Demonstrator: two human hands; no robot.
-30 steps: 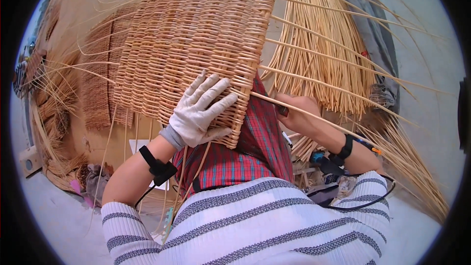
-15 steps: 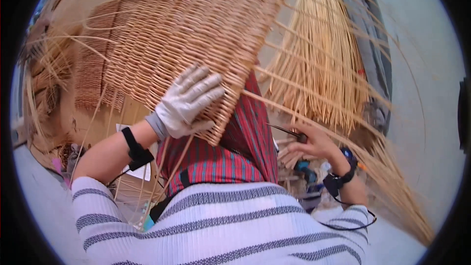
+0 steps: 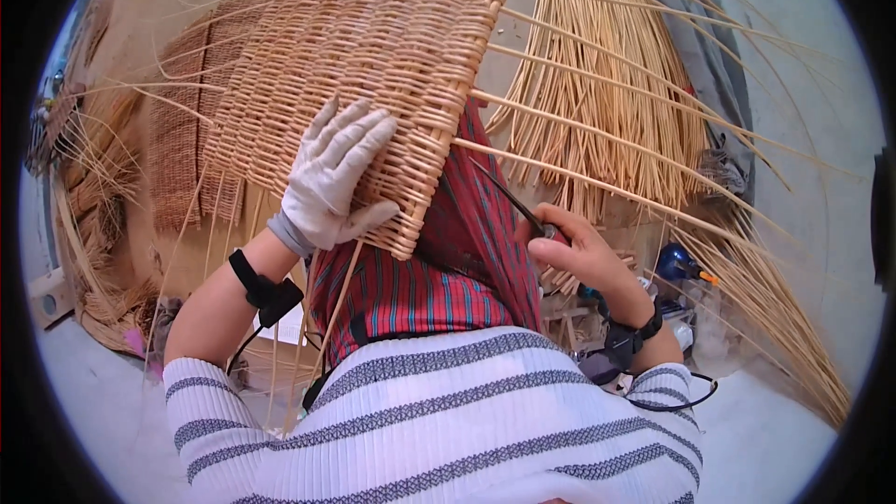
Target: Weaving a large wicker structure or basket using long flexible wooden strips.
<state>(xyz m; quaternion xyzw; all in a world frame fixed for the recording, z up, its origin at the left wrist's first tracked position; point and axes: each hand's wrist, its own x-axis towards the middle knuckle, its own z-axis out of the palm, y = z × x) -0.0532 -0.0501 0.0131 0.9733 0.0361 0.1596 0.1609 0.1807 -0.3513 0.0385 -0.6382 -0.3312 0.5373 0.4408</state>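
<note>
A woven wicker panel (image 3: pixel 364 56) slants across my lap, its near corner toward me, with long loose rods (image 3: pixel 579 177) sticking out from its right edge. My left hand (image 3: pixel 331 177), in a white glove, lies flat on the panel near that corner, fingers stretched and thumb close to the near edge. To the right of the panel, my bare right hand (image 3: pixel 583 247) is closed around a thin, dark pointed awl (image 3: pixel 509 194). Its tip points up and left toward the panel's edge and stands apart from it. Part of the handle is hidden in my fingers.
A big bundle of pale wicker rods (image 3: pixel 607 84) lies beyond the panel on the right. Another woven panel (image 3: pixel 182 131) lies at left, near a tangle of rods (image 3: pixel 107 177). A red plaid cloth (image 3: pixel 448 303) covers my lap. A dark blue object (image 3: pixel 674 261) sits by my right wrist.
The panel has shifted a little left, and my left hand has moved with it. My right hand has turned, so the awl now points more steeply upward and its tip is higher.
</note>
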